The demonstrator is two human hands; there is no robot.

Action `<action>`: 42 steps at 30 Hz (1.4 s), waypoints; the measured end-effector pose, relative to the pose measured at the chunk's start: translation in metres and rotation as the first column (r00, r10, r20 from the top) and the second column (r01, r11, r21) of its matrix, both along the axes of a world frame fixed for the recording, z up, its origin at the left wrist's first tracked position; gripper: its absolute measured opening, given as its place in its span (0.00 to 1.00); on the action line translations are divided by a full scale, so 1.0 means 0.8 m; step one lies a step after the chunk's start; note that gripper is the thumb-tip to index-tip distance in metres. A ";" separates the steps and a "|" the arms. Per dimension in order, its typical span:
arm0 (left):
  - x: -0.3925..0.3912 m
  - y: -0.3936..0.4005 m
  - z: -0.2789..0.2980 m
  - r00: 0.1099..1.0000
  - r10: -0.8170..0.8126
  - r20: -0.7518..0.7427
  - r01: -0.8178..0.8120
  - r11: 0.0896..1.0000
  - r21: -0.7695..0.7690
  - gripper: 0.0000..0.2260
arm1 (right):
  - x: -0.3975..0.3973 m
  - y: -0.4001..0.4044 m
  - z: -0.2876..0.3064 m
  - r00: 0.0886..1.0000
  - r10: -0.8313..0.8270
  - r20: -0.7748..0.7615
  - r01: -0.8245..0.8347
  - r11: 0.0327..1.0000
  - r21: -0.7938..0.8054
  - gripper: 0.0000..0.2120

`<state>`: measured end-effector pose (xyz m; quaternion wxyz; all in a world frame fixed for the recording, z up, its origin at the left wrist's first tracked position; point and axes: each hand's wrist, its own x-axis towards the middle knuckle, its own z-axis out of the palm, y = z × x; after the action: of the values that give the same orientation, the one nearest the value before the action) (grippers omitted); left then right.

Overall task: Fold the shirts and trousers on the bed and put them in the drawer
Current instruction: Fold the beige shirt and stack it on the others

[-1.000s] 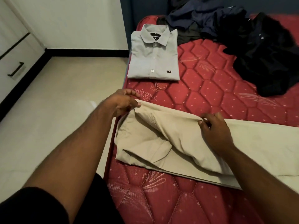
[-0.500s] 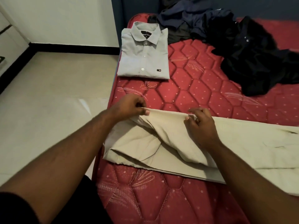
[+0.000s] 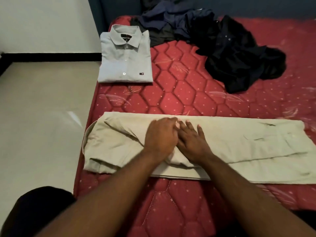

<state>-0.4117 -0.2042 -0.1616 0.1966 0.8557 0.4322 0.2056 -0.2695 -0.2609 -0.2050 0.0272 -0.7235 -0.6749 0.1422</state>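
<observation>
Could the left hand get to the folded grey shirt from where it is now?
Probably yes. The left hand lies flat on the beige trousers, holding nothing, and only bare red mattress separates it from the folded grey shirt; the dark clothes pile sits off to the right.

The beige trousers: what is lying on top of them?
Both hands, the left hand and right hand, rest flat side by side on the beige trousers. The cloth beneath the palms is hidden.

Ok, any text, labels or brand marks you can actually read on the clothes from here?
None can be read.
Black neck label inside the collar of the folded grey shirt: lettering too blurred.
Small chest logo on that shirt: too small.
Beige trousers and dark clothes pile: no text visible.
</observation>
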 end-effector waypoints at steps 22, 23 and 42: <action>0.196 -0.084 -0.051 0.871 -0.079 -0.485 0.079 0.997 -0.021 0.35 | 0.349 -0.123 0.010 0.808 -0.548 -0.216 0.582 0.799 0.149 0.29; 0.222 -0.095 -0.042 0.883 -0.129 -0.450 0.146 0.989 0.003 0.34 | 0.361 -0.126 0.016 0.745 -0.588 -0.315 0.661 0.712 0.235 0.27; 0.385 -0.158 -0.071 0.822 -0.415 -0.390 0.334 0.906 -0.260 0.31 | 0.395 -0.158 0.078 0.554 -0.769 -0.319 0.780 0.614 -0.124 0.25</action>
<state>-0.1037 -0.3304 -0.2180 0.2078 0.9266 0.3046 -0.0738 0.0463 -0.3876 -0.1426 0.2147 -0.9091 -0.2745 0.2280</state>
